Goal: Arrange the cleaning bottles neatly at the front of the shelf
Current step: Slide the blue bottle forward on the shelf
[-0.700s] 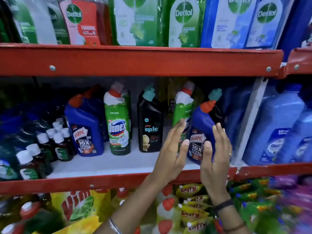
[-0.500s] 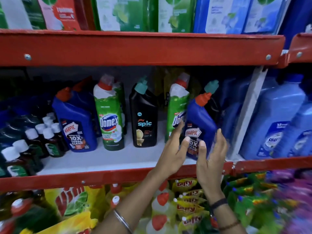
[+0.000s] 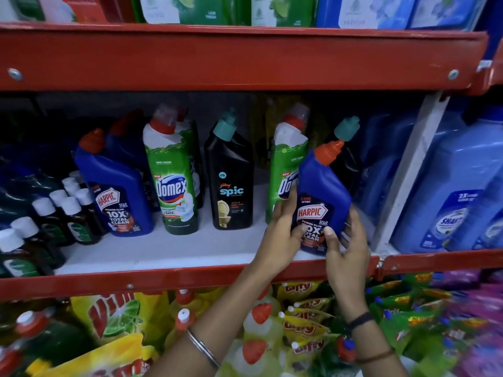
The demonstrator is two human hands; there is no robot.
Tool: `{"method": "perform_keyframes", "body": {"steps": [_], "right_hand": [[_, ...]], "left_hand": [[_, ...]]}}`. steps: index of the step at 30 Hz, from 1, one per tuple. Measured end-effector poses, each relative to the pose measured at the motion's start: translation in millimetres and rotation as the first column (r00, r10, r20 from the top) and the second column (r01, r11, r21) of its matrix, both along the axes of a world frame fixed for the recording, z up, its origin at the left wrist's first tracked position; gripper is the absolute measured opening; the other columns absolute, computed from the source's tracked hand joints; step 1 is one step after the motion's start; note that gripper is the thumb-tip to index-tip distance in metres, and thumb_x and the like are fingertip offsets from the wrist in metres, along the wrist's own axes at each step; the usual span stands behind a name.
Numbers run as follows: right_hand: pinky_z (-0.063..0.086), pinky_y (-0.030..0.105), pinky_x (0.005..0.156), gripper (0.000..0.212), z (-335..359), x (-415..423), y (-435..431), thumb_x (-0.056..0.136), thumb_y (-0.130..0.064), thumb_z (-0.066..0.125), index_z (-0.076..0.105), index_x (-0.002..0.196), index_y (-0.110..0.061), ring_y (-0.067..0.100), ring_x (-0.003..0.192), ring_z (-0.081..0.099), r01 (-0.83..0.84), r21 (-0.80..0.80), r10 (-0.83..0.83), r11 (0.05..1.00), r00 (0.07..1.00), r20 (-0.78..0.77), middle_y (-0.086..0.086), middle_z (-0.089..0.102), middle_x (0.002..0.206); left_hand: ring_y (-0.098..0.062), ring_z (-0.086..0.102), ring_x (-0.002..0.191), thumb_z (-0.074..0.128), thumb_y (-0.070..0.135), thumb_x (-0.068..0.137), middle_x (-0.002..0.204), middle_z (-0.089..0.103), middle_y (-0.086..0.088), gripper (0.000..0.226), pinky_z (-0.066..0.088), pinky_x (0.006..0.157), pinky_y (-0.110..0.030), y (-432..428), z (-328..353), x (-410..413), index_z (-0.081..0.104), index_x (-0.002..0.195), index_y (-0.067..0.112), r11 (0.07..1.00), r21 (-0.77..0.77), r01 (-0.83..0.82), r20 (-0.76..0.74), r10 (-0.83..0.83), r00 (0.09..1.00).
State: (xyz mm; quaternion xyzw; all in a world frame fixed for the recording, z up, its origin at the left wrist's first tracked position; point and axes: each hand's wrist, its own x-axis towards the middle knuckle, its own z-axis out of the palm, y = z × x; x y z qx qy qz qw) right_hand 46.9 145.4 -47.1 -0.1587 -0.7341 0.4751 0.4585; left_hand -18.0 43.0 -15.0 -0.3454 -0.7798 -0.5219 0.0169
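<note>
A blue Harpic bottle (image 3: 324, 186) with a red cap stands tilted near the front right of the white shelf (image 3: 163, 251). My left hand (image 3: 283, 229) grips its left side and my right hand (image 3: 345, 240) grips its lower right. Behind it stand a green Domex bottle (image 3: 284, 164) and a black bottle with a teal cap (image 3: 347, 129). Further left along the shelf stand a black Spic bottle (image 3: 231, 175), another green Domex bottle (image 3: 172, 175) and a second blue Harpic bottle (image 3: 114, 186).
Small dark bottles with white caps (image 3: 54, 213) crowd the shelf's left end. A white upright (image 3: 408, 170) separates large light-blue jugs (image 3: 451, 186) on the right. The red shelf lip (image 3: 190, 278) runs along the front. Pouches and bottles fill the shelf below.
Both hands have closed on the right blue Harpic bottle and drawn it forward toward the shelf's front edge. The camera has tilted slightly downward.
</note>
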Motion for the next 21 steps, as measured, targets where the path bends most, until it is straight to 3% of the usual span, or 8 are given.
{"method": "perform_keyframes", "body": {"steps": [4,5,10,15,17,19,21], "right_hand": [[0.045,0.004,0.081,0.054,6,7,-12,0.090,-0.010,0.058,0.041,0.140,-0.021,-0.018,0.103,0.054,-0.076,-0.056,0.074,0.995,0.996,-0.051,0.002,0.055,0.135],[0.044,0.001,0.079,0.054,9,7,-18,0.090,-0.009,0.059,0.042,0.140,-0.021,-0.021,0.101,0.054,-0.094,-0.065,0.090,0.993,0.994,-0.064,0.001,0.055,0.134],[0.045,0.006,0.087,0.052,24,6,-60,0.090,-0.008,0.059,0.044,0.135,-0.028,-0.017,0.106,0.054,-0.190,-0.049,0.184,0.981,0.976,-0.113,-0.004,0.055,0.133],[0.051,0.020,0.092,0.054,29,-12,-110,0.089,-0.011,0.060,0.044,0.139,-0.023,-0.003,0.110,0.058,-0.290,-0.060,0.282,0.955,0.953,-0.109,-0.002,0.058,0.133],[0.051,0.019,0.091,0.054,30,-23,-132,0.088,-0.009,0.061,0.044,0.138,-0.022,0.003,0.110,0.059,-0.328,-0.070,0.320,0.942,0.941,-0.107,0.001,0.060,0.131],[0.049,0.011,0.087,0.054,30,-33,-154,0.088,-0.007,0.062,0.046,0.138,-0.020,-0.006,0.105,0.059,-0.360,-0.070,0.353,0.930,0.930,-0.104,-0.001,0.061,0.127],[0.052,0.015,0.087,0.054,32,-42,-177,0.088,-0.008,0.062,0.046,0.138,-0.019,-0.007,0.106,0.059,-0.404,-0.072,0.397,0.912,0.913,-0.098,-0.004,0.062,0.124]], "left_hand": [[-0.024,0.055,0.119,0.055,-0.005,0.085,0.133,0.047,-0.009,0.082,0.053,0.097,-0.045,-17,-1,6,0.022,0.150,0.034,0.991,0.116,-0.063,0.002,0.063,0.998],[-0.023,0.057,0.117,0.056,-0.006,0.084,0.130,0.050,-0.008,0.083,0.054,0.095,-0.044,-23,1,8,0.025,0.148,0.036,0.985,0.155,-0.080,0.011,0.079,0.997],[-0.019,0.059,0.116,0.059,-0.006,0.076,0.131,0.056,-0.003,0.092,0.055,0.094,-0.045,-66,8,8,0.034,0.133,0.061,0.939,0.299,-0.169,0.045,0.163,0.986],[-0.004,0.060,0.110,0.062,-0.005,0.078,0.133,0.058,-0.002,0.086,0.055,0.092,-0.028,-123,8,2,0.038,0.129,0.060,0.898,0.361,-0.253,0.044,0.254,0.966],[-0.002,0.058,0.112,0.061,-0.005,0.079,0.133,0.056,0.002,0.085,0.057,0.090,-0.032,-148,6,-2,0.038,0.131,0.059,0.883,0.366,-0.293,0.045,0.297,0.954],[0.002,0.058,0.108,0.061,-0.004,0.081,0.131,0.057,0.006,0.083,0.059,0.083,-0.033,-171,4,-8,0.038,0.132,0.056,0.868,0.362,-0.341,0.035,0.353,0.935],[0.008,0.056,0.104,0.062,-0.002,0.083,0.130,0.056,0.007,0.081,0.058,0.080,-0.027,-194,3,-12,0.037,0.133,0.056,0.852,0.364,-0.377,0.027,0.395,0.918]]}}
